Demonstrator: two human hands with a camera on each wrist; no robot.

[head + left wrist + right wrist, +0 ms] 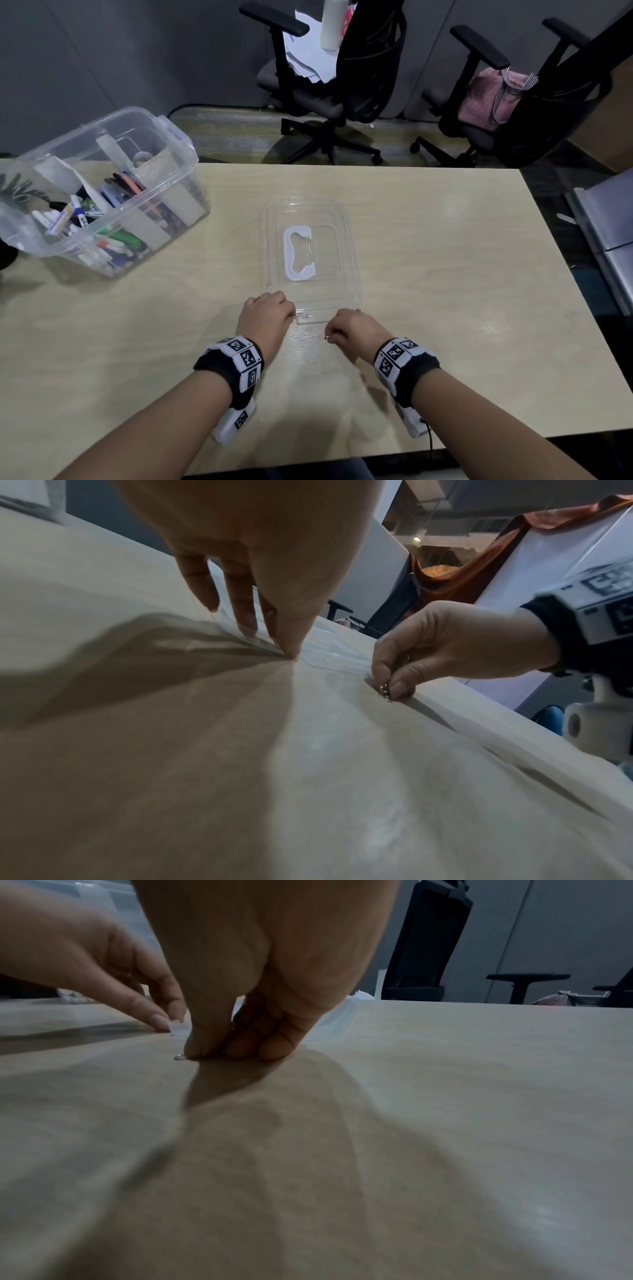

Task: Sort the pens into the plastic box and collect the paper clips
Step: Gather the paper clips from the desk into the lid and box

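A clear plastic box (178, 161) stands at the table's far left, with several pens and markers (85, 216) in it. Its clear lid (339, 219) lies flat mid-table, white handle (298, 253) up. My left hand (274, 306) pinches the lid's near left corner between thumb and fingertips (248, 626). Just off the lid's near edge, my right hand (346, 329) pinches a metal paper clip (327, 339) against the table; the clip (385, 692) pokes out beside the thumb (179, 1057). One clip (306, 313) lies on the lid's near tab and another (269, 284) at its left edge.
Bare wooden table (445, 308) stretches right of the lid and towards me. Two black office chairs (342, 85) stand beyond the far edge, one with papers (308, 51), the other (534, 102) with a pink bag. A metal bench (606, 219) is at the right.
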